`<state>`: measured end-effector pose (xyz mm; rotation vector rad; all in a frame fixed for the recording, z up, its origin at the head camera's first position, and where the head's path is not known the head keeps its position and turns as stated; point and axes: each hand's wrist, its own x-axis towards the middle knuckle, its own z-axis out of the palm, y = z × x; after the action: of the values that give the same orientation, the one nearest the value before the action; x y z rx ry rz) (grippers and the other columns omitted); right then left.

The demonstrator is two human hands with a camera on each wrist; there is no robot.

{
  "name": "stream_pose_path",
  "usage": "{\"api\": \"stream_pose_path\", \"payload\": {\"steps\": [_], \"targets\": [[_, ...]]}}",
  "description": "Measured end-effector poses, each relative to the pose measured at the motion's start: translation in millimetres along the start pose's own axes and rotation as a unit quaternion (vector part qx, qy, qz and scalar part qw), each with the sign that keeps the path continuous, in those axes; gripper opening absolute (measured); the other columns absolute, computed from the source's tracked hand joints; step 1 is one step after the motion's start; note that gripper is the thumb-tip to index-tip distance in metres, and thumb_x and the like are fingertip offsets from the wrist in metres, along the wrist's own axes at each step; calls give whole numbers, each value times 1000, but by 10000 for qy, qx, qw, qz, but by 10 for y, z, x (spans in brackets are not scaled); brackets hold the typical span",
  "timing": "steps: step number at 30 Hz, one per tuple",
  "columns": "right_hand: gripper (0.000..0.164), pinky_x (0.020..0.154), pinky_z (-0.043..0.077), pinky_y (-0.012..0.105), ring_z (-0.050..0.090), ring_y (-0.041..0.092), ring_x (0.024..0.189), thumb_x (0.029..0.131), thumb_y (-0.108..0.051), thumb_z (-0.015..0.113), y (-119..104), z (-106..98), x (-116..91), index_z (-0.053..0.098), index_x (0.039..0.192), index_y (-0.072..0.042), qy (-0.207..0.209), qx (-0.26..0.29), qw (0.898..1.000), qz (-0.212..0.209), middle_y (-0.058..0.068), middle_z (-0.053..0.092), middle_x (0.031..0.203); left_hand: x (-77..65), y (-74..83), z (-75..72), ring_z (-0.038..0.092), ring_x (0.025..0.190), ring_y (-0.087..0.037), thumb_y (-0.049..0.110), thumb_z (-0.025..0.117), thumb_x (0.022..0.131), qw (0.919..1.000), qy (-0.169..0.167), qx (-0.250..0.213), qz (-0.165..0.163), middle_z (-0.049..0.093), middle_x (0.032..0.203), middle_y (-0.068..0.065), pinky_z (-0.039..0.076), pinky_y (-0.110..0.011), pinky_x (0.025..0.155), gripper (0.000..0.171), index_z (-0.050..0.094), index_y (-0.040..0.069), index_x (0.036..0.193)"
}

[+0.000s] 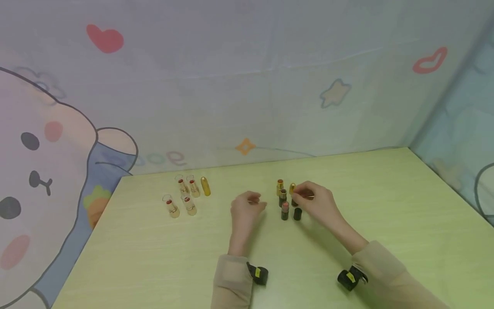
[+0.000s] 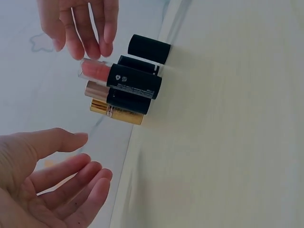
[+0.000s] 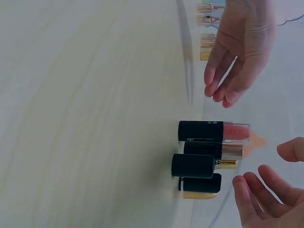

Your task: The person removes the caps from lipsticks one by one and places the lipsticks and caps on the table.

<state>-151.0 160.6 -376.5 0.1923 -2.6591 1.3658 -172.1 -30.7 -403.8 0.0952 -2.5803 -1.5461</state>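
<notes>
My left hand (image 1: pixel 245 211) hovers left of a small group of lipsticks, fingers loosely bent with nothing in them. My right hand (image 1: pixel 317 203) is at the group's right side, thumb and fingers apart and holding nothing in the right wrist view. A coral lipstick (image 1: pixel 284 210) with a black base and clear cover stands at the front, beside a short black cylinder (image 1: pixel 297 214). Behind are a black lipstick tube (image 1: pixel 283 198) with a metallic top and a gold lipstick (image 1: pixel 280 188). A rounded gold tube (image 1: pixel 292 187) and another dark tube (image 1: pixel 295 201) are partly hidden by the right fingers.
On the table's left stand several gold lipsticks (image 1: pixel 172 208) with clear covers and red tips. A rounded gold tube (image 1: pixel 206 186) is next to them. A printed cloth (image 1: pixel 231 86) hangs behind the pale wooden table (image 1: pixel 154 262). Both wrists wear small black cameras (image 1: pixel 260 275).
</notes>
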Motion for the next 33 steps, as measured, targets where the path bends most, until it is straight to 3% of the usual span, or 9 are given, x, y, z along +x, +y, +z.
{"api": "stream_pose_path", "payload": {"steps": [14,19,24,30,33], "targets": [[21,91,53,45,65,33,102,92,-13,60,-237,104,153,64,110,-2,100,330,9992,-194,17,69,110,50,-62,-208,68,92,-25,11,75,80,9992,372,-61,-108,71,101,-13,56,-36,76,27,71,3,105],[22,92,52,45,64,33,106,93,-13,59,-358,170,186,63,112,-4,-10,558,9984,-113,17,67,115,81,-109,-294,68,92,-26,10,75,80,9983,539,-151,-186,71,100,-14,57,-36,76,27,71,2,105],[24,85,56,41,63,35,109,93,-14,58,-449,221,204,61,115,-4,-122,699,9974,-143,18,65,117,107,-160,-381,68,91,-26,9,74,80,9954,850,-370,-255,71,101,-15,57,-34,72,23,71,2,102],[23,96,51,43,64,31,107,93,-10,60,-513,287,242,62,113,-2,-77,744,9964,-396,19,67,114,122,-214,-486,69,90,-26,9,73,80,9919,1124,-523,-291,71,102,-17,57,-36,73,21,71,2,100],[22,96,51,43,64,30,105,92,-9,60,-540,325,252,63,112,-2,-86,817,9955,-472,18,67,113,137,-253,-517,69,89,-28,9,73,80,9914,1225,-404,-211,72,101,-18,57,-37,73,22,71,1,100]]}}
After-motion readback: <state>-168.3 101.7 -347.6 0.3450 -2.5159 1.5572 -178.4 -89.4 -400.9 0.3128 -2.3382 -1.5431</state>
